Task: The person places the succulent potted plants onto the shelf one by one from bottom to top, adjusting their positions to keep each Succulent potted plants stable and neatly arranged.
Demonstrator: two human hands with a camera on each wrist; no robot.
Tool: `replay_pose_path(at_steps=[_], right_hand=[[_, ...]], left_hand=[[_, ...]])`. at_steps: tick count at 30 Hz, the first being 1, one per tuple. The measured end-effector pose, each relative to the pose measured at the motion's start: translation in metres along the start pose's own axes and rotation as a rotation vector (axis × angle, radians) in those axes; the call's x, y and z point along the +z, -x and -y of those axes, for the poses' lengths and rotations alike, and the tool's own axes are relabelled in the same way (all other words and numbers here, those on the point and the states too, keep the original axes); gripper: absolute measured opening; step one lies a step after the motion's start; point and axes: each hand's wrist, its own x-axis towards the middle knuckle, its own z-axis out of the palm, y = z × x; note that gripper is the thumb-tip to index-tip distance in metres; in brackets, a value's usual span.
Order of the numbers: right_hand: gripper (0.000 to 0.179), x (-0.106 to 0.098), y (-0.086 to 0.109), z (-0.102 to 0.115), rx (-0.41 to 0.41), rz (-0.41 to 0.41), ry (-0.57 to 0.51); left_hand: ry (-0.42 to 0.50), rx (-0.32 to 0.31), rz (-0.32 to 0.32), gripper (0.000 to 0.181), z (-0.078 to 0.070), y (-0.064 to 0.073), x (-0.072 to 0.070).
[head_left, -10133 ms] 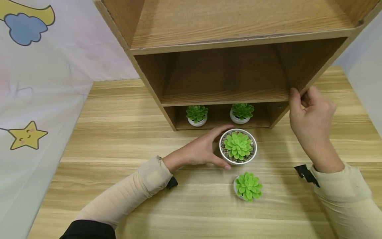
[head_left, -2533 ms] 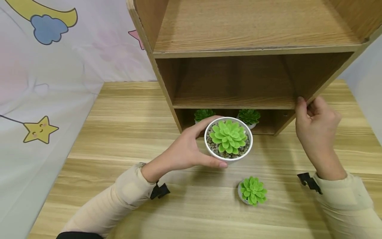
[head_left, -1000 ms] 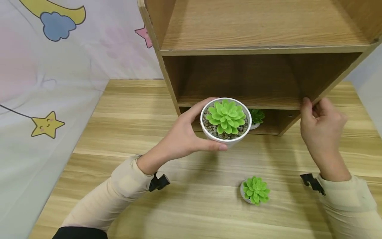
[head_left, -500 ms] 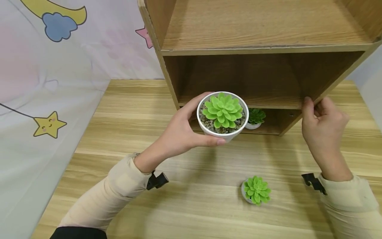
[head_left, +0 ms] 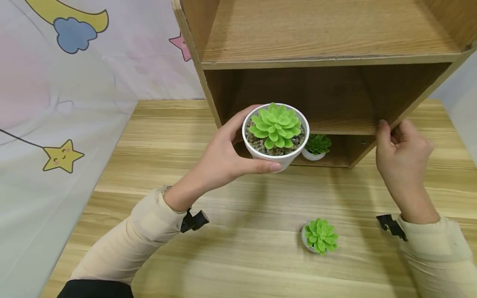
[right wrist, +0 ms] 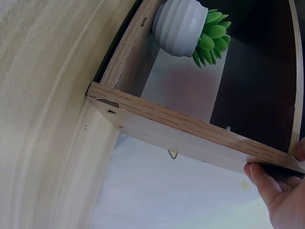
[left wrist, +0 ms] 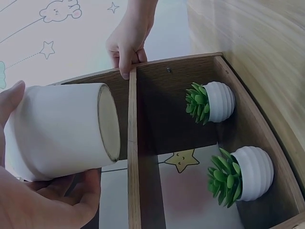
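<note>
My left hand (head_left: 223, 151) grips a larger white pot with a light green succulent (head_left: 275, 126), fingers on the far side and thumb on the near side. The pot is in the air before the wooden shelf unit (head_left: 328, 61), near middle-shelf height, its bare base (left wrist: 108, 123) visible in the left wrist view. My right hand (head_left: 404, 161) pinches the front edge of the unit's right side panel. In the bottom compartment stand two small ribbed white pots with darker succulents, one nearer the right wall (left wrist: 220, 102) and another (left wrist: 255, 173) further left.
Another small potted succulent (head_left: 320, 236) stands on the wood-grain table (head_left: 238, 256), in front of the unit. A printed cloth backdrop (head_left: 123, 66) hangs at the left. The middle shelf board (head_left: 343, 126) runs above the small pots.
The left hand has taken hold of the larger pot, lifted it off the table and carried it up towards the middle compartment. The right hand still holds the side panel.
</note>
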Motion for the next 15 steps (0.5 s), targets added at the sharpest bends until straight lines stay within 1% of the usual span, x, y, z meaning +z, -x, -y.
replay_pose_path(at_steps=[8,15], right_hand=[[0.02,-0.0002,-0.0001,0.0017,-0.001,0.001,0.007],[0.02,-0.0008,-0.0004,0.0037,-0.002,0.002,0.008]], left_hand=[[0.009,0.0,-0.012,0.087,-0.0007,-0.003,-0.0008],[0.005,0.014,-0.029,0.087,-0.0004,-0.0057,-0.001]])
